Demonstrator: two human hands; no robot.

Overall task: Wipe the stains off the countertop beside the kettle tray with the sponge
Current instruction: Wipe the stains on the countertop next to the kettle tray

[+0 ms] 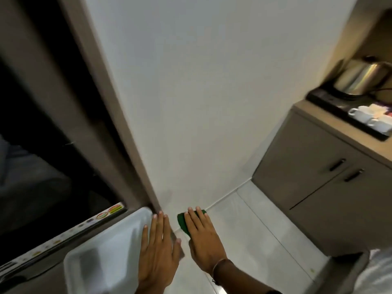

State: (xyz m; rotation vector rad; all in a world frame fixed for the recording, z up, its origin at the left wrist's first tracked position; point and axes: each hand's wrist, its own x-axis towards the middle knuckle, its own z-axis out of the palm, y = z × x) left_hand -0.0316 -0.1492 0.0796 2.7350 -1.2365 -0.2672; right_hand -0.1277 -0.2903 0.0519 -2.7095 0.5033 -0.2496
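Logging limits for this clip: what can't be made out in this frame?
- Stains on the countertop: too far and too blurred to see in the head view.
- Kettle and white cups: cut off by the right edge.
- Green sponge: mostly covered by the right hand.
- Left hand: motion-blurred over the white tray.

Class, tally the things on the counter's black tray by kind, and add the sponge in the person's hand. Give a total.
Kettle: 1
White cups: 2
Green sponge, under the right hand: 1
Total: 4
Blurred items behind the cups on the tray are left uncounted.
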